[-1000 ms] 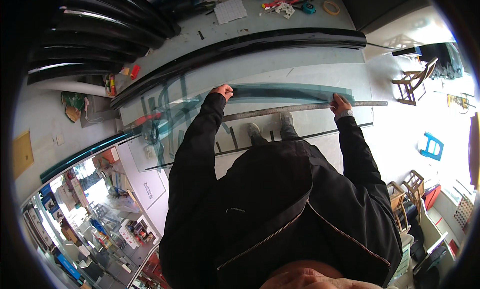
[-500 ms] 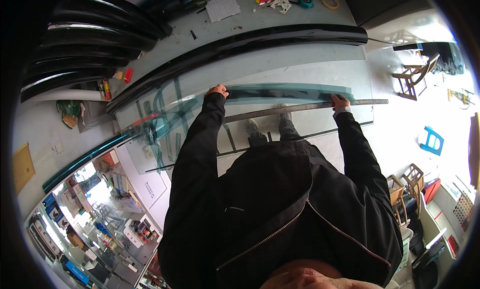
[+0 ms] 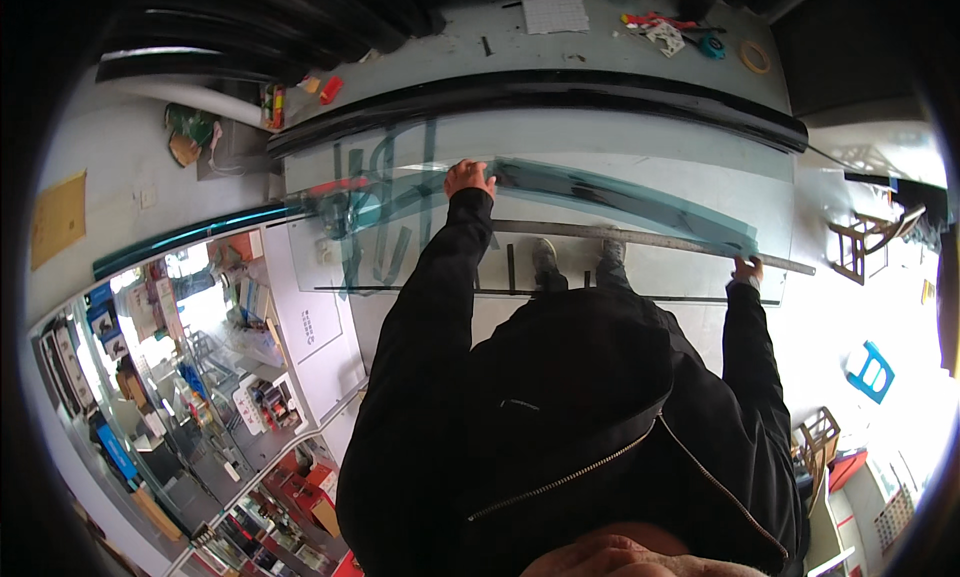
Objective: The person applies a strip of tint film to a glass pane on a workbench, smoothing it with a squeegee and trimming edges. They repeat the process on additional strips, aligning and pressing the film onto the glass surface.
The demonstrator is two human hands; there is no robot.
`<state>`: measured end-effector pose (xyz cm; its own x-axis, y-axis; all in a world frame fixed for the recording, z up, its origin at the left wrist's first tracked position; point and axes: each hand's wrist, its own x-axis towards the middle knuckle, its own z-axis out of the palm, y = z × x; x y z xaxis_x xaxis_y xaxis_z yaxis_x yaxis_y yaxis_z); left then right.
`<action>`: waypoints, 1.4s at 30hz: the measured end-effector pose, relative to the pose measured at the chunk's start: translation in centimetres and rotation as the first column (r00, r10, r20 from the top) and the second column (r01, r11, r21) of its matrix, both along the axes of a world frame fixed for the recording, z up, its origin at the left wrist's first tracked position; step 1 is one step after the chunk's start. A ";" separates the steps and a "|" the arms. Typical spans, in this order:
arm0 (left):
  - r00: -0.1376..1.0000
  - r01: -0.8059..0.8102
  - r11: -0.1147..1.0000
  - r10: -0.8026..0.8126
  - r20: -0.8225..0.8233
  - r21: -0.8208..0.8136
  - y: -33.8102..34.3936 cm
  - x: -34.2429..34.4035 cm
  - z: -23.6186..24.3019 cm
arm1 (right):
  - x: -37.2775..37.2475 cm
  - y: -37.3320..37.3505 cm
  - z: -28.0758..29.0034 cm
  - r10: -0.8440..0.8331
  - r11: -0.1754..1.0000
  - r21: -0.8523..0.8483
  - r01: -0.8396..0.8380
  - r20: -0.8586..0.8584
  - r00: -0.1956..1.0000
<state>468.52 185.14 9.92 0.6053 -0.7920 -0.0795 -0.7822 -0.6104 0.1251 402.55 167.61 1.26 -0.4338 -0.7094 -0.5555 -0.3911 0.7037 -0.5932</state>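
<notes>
1. Left hand (image 3: pixel 470 177): fingers closed on the left end of a long tinted film strip (image 3: pixel 630 197); the fingertips were partly hidden.
2. Right hand (image 3: pixel 747 269): finger and thumb appeared pinched at the strip's right end. A metal ruler (image 3: pixel 640 239) passed just beside them; could not tell whether it was caught in the grip as well.
3. Strip position: stretched between both hands over the glass sheet (image 3: pixel 720 167), on the person's far side of the ruler. Gap between strip and ruler was wider at the left and narrowed to almost nothing at the right. Could not tell how much of the strip touched the glass.
4. Done, by my judgement: the strip was a separate length, both ends apart from the black roll (image 3: pixel 550 87) behind it. Loose film pieces (image 3: pixel 385 167) lay tangled to the left of the left hand.
5. Left, by my judgement: the strip had not been released, nor was its edge lined up with the ruler. No blade was visible in either hand.
6. Tape measure (image 3: pixel 711 46) and tape ring (image 3: pixel 755 57) lay beyond the roll, well apart from both hands.
</notes>
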 end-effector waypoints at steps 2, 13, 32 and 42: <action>0.997 -0.071 0.996 0.070 0.015 0.060 2.8 1.9 -0.4 | -1.1 0.6 0.6 0.010 1.000 -0.012 -0.010 -0.027 1.000; 0.947 -0.282 0.916 0.313 -0.070 0.285 10.7 6.8 -0.6 | 0.5 2.3 4.3 0.115 0.993 0.040 -0.110 -0.149 0.982; 0.577 0.144 0.722 -0.617 -0.536 -0.677 0.7 -9.9 18.1 | 23.8 9.6 15.6 0.522 0.669 -0.194 -0.718 0.810 0.268; 0.061 0.383 0.813 -0.496 -0.866 -0.439 1.0 -16.5 20.8 | 27.3 9.6 23.4 0.244 0.941 -0.253 -0.223 0.967 -0.069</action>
<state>452.05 186.16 30.77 -0.3396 -0.9200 -0.1956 -0.1665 -0.1459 0.9752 429.88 177.22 24.69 0.7279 -0.6444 -0.2342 0.4471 0.7051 -0.5504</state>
